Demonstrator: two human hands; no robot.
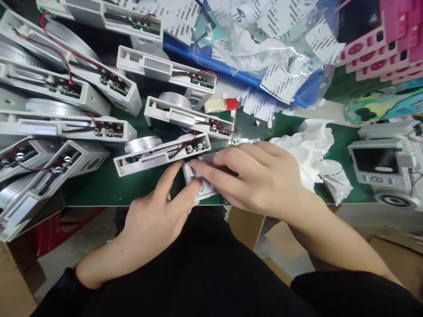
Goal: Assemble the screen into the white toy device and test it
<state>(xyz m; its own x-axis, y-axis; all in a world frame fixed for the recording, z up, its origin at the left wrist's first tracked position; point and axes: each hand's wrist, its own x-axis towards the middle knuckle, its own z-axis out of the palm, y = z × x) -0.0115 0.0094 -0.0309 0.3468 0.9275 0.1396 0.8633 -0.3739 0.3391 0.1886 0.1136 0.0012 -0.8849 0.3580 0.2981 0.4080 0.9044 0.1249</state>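
At the near edge of the green table [109, 187], both hands meet on a small white plastic part [198, 182]. My left hand [158, 215] pinches its left side between thumb and forefinger. From the right, my right hand [254, 176] lies over the part with fingers pressed together on its top, hiding most of it. Just behind the fingers lies a white camera-like housing [158, 154] with a silver dial, a circuit board and red and black wires.
Several more open white housings [66, 92] with wiring are stacked across the left and back. A clear bag of printed labels [264, 39] lies at the back, pink shells [380, 44] at the far right, crumpled white wrap [310, 149] and an assembled unit [380, 165] to the right. Cardboard boxes [247, 224] sit below the table edge.
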